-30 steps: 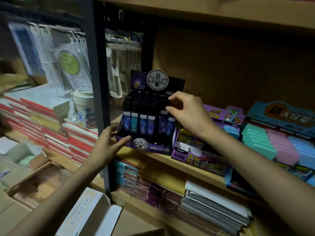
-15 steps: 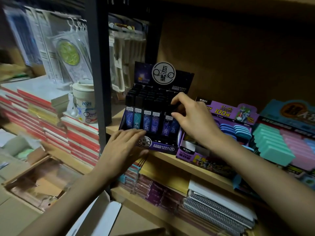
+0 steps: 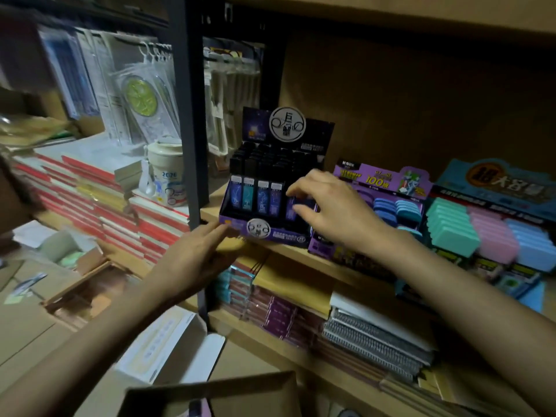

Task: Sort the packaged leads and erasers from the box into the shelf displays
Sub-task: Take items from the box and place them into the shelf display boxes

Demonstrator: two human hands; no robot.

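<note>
The right hand (image 3: 328, 209) pinched an upright purple lead pack (image 3: 290, 209), front-right in the purple cardboard display (image 3: 270, 234); the flat left hand (image 3: 197, 255) touched its corner.

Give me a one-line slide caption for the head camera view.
Right hand pinches a lead pack in the display while the left hand touches its front corner on the shelf.
</note>
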